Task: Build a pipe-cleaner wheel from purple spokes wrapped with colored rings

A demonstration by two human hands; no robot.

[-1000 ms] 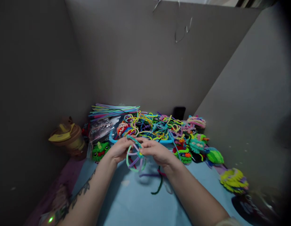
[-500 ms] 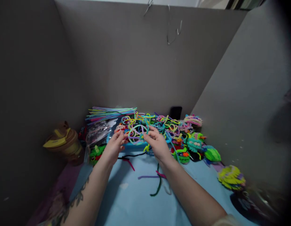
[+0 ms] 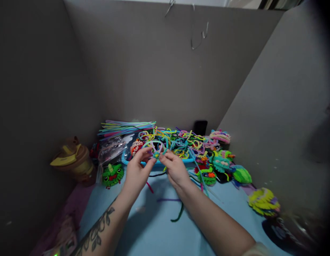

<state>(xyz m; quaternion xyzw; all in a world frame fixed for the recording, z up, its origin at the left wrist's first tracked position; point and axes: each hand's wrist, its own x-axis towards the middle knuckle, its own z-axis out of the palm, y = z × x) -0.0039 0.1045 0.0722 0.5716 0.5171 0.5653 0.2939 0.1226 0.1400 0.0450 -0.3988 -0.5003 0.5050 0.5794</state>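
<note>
Between my two hands is a round frame of bent pipe cleaners (image 3: 156,145), pale green and lilac with a small teal and yellow knot at its near side. My left hand (image 3: 139,165) pinches it from the left, thumb close to the knot. From the right, my right hand (image 3: 174,166) grips it with thumb and fingertips near the same knot. Just behind, a blue tray (image 3: 182,161) holds a tangle of colourful pipe cleaner pieces (image 3: 181,142). My fingers cover part of the frame.
A bundle of straight pipe cleaners (image 3: 124,128) lies at the back left. A green frog-like figure (image 3: 112,175) and a brown lidded cup (image 3: 75,161) stand left. Fuzzy figures, one yellow (image 3: 263,202), line the right. Loose pieces, including a purple strip (image 3: 168,200), lie on the blue cloth (image 3: 159,231).
My left hand has moved right and inward, its fingers now by the knot near my right hand. The round frame has tipped flatter. The green figure shows more fully.
</note>
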